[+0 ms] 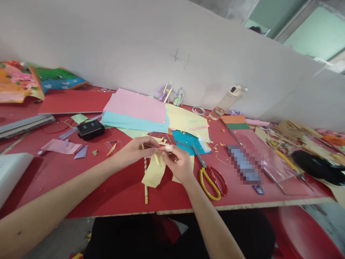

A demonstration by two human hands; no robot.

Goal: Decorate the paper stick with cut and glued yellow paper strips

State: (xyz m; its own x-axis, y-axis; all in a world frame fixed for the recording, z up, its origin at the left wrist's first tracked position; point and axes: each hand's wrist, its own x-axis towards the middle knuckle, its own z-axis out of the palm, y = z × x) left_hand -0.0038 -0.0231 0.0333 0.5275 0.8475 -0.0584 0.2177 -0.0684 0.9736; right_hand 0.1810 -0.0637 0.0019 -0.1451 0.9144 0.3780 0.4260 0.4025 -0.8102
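My left hand (136,149) and my right hand (179,163) meet over the red table (107,194), both pinching a piece of yellow paper (154,172) that hangs down between them. A bandage wraps one right fingertip. A pencil (146,180) lies on the table under the paper. Scissors (211,178) with yellow and red handles lie just right of my right hand. A small white glue bottle (204,144) lies on a blue sheet beyond my hands.
Pink, light blue and yellow paper sheets (137,108) are stacked at the back by the white wall. A black device (90,128) sits left, a clear bottle (228,102) leans on the wall, paper scraps and craft clutter (296,144) lie right.
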